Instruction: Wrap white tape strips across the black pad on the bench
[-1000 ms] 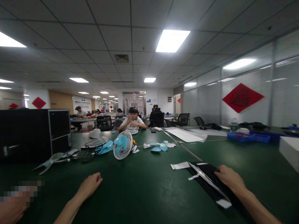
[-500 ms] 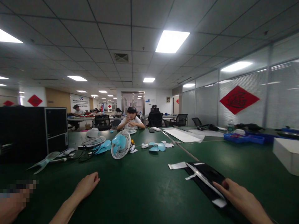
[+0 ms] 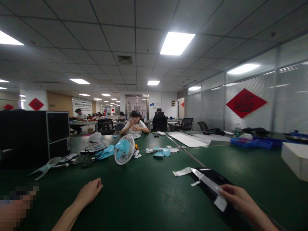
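Observation:
My right hand pinches a silvery-white strip near its lower end, with thumb and fingers closed on it. The strip runs diagonally along a flat black piece on the green table, and its far end bends left into a pale tab. A smaller white tab sticks out at the side. What the black piece is, I cannot tell. My left hand rests on the table with its fingers curled in and nothing visible in them, apart from any object.
A white fan grille with blue blades stands ahead, loose blue fan blades beside it. A black computer case is at left. Another person's blurred-out hand shows lower left. Blue trays and a white box are at right.
My right hand shifted from resting over the black piece to pinching the strip. The strip has turned and now shows its flat face. My left hand stays put; the view shifted slightly.

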`<state>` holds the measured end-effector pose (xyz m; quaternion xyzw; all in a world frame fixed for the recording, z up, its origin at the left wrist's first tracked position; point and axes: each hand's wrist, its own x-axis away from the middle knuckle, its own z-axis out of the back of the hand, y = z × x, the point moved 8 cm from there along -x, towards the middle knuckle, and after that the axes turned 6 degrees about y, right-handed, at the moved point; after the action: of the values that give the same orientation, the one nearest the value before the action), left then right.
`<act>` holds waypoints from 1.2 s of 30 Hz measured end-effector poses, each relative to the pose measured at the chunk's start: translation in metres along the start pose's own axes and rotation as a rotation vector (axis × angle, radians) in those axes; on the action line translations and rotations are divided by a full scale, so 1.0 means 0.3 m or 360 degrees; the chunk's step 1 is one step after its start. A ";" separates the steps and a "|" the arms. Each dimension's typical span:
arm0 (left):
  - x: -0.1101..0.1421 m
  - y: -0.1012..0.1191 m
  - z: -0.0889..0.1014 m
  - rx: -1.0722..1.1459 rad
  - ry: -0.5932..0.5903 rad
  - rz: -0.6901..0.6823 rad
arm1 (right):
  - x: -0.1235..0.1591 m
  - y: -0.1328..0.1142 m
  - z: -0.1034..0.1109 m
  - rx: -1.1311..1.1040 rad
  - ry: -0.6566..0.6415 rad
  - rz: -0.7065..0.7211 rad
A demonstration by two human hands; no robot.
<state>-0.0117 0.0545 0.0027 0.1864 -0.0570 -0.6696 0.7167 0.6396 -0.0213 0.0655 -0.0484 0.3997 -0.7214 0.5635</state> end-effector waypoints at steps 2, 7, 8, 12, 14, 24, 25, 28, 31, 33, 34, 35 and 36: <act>-0.005 -0.006 -0.005 -0.0003 0.0003 -0.0013 | 0.010 -0.067 0.003 -0.0167 -0.0148 0.0016; -0.002 -0.005 -0.003 -0.0021 0.0010 -0.0031 | 0.024 -0.261 0.093 -0.0218 -0.0016 0.0225; 0.000 -0.003 -0.003 -0.0013 0.0001 -0.0030 | 0.025 -0.286 0.105 -0.0191 0.0055 0.0264; 0.002 -0.006 -0.007 0.0017 -0.0029 -0.0012 | 0.038 -0.356 0.078 -0.0037 0.0259 0.0558; -0.001 -0.009 -0.008 0.0010 -0.0022 -0.0010 | 0.057 -0.372 0.023 0.0060 0.0262 0.0756; 0.005 0.013 0.005 -0.0079 0.0013 -0.0014 | 0.173 -0.324 -0.224 0.0324 -0.0345 0.1088; 0.004 0.011 0.001 -0.0061 0.0003 -0.0017 | 0.177 -0.323 -0.225 0.0331 -0.0358 0.1083; -0.004 -0.003 -0.012 -0.0014 -0.0003 -0.0033 | 0.185 -0.327 -0.221 0.0321 -0.0412 0.1046; -0.011 -0.011 -0.015 -0.0025 0.0018 -0.0045 | 0.155 -0.322 -0.194 0.0280 -0.0389 0.0946; -0.008 -0.007 -0.011 -0.0036 0.0016 -0.0040 | 0.092 -0.296 -0.154 0.0267 -0.0252 0.0826; -0.006 -0.003 -0.008 -0.0039 0.0012 -0.0035 | 0.049 -0.272 -0.129 0.0280 -0.0162 0.0752; -0.003 0.002 -0.005 -0.0040 0.0006 -0.0032 | 0.001 -0.242 -0.104 0.0315 -0.0073 0.0670; 0.000 0.006 -0.001 -0.0040 0.0004 -0.0032 | -0.049 -0.207 -0.081 0.0372 0.0006 0.0586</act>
<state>-0.0098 0.0547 0.0030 0.1786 -0.0458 -0.6772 0.7123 0.5841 0.0066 0.0939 0.0925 0.3165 -0.6477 0.6868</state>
